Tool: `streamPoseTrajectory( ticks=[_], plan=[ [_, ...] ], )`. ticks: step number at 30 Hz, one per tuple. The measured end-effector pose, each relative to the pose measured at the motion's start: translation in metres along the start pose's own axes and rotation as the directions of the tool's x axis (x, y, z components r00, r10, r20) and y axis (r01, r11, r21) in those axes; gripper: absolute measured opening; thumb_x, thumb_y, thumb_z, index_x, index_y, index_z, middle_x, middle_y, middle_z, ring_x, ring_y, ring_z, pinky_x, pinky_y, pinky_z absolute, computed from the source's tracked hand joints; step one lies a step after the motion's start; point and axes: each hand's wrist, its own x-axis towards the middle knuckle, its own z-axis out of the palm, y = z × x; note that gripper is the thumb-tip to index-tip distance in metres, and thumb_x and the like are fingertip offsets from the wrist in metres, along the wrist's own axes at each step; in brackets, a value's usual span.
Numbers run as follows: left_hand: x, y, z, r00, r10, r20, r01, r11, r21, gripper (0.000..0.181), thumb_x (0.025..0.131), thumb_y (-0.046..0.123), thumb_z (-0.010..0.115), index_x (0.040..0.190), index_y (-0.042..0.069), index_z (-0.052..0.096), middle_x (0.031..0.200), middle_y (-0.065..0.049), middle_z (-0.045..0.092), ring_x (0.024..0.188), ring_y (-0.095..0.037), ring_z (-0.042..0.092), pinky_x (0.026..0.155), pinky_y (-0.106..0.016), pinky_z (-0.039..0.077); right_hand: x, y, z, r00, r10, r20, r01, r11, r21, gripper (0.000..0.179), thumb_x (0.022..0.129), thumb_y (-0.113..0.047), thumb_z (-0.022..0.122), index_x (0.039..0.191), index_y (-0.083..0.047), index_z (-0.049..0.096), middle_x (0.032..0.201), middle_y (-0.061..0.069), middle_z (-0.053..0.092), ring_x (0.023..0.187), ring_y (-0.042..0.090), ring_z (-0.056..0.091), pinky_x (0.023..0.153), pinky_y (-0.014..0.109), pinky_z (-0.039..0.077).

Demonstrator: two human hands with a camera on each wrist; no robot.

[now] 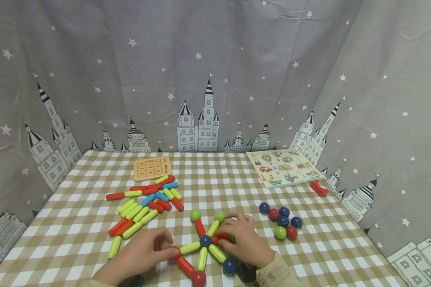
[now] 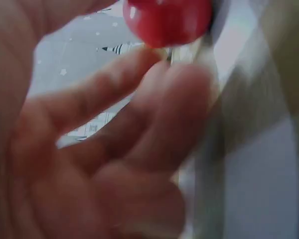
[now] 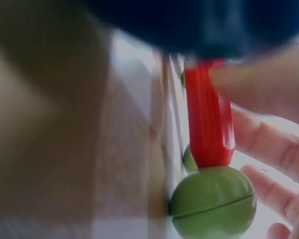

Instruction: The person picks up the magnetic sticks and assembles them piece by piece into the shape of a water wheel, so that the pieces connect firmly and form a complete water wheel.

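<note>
A wheel of magnetic rods and balls lies on the cloth, with a blue ball (image 1: 205, 241) at its hub. Yellow and red rods spread from it to green, red and blue balls. My left hand (image 1: 143, 253) holds a red ball (image 2: 167, 22) with thumb and fingers, at the end of a yellow rod (image 1: 190, 248). A red rod (image 1: 185, 266) links that side to another red ball (image 1: 198, 278). My right hand (image 1: 242, 239) pinches a red rod (image 3: 207, 114); a green ball (image 3: 214, 204) sits at the rod's far end, mostly hidden from the head view.
Loose red, yellow and blue rods (image 1: 133, 228) lie left of the wheel. Several spare balls (image 1: 283, 221) sit to the right. Farther back are a wooden number puzzle (image 1: 152, 168), a picture board (image 1: 284, 167) and a red block (image 1: 319, 188).
</note>
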Motion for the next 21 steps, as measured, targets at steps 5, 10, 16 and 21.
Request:
streamPoseTrajectory(
  ticks=[5, 10, 16, 21],
  plan=[
    [0.0, -0.007, -0.023, 0.943, -0.203, -0.264, 0.27, 0.93, 0.25, 0.036, 0.09, 0.04, 0.079, 0.104, 0.009, 0.067, 0.086, -0.005, 0.059, 0.072, -0.02, 0.053, 0.059, -0.036, 0.046, 0.0, -0.001, 0.002, 1.0, -0.006, 0.005, 0.005, 0.999, 0.051, 0.014, 0.095, -0.027, 0.074, 0.108, -0.033, 0.076, 0.109, -0.019, 0.068, 0.131, 0.02, 0.045, 0.101, 0.058, 0.025],
    [0.0, -0.017, -0.033, 0.918, -0.252, -0.307, 0.364, 0.841, 0.399, 0.033, 0.087, 0.027, 0.082, 0.1, 0.003, 0.065, 0.083, -0.01, 0.056, 0.072, -0.023, 0.054, 0.059, -0.041, 0.048, -0.001, 0.0, 0.002, 1.0, -0.001, 0.008, 0.0, 0.996, 0.09, 0.016, 0.095, -0.025, 0.074, 0.109, -0.032, 0.076, 0.109, -0.018, 0.068, 0.128, 0.019, 0.047, 0.099, 0.057, 0.024],
    [0.004, -0.016, -0.033, 0.922, -0.278, -0.271, 0.373, 0.83, 0.416, 0.035, 0.087, 0.025, 0.079, 0.107, 0.001, 0.065, 0.079, -0.007, 0.057, 0.069, -0.023, 0.052, 0.056, -0.037, 0.045, 0.0, 0.0, 0.001, 1.0, 0.005, 0.026, -0.008, 0.993, 0.117, 0.016, 0.096, -0.025, 0.073, 0.11, -0.032, 0.076, 0.11, -0.018, 0.069, 0.127, 0.019, 0.047, 0.098, 0.058, 0.026],
    [0.004, -0.016, -0.031, 0.929, -0.256, -0.267, 0.354, 0.828, 0.436, 0.044, 0.088, 0.027, 0.075, 0.125, 0.005, 0.064, 0.086, -0.01, 0.057, 0.071, -0.025, 0.05, 0.055, -0.037, 0.044, 0.0, 0.0, 0.002, 0.999, 0.005, 0.035, -0.01, 0.991, 0.135, 0.015, 0.097, -0.026, 0.072, 0.111, -0.031, 0.076, 0.109, -0.018, 0.068, 0.128, 0.019, 0.047, 0.098, 0.059, 0.025]
  ],
)
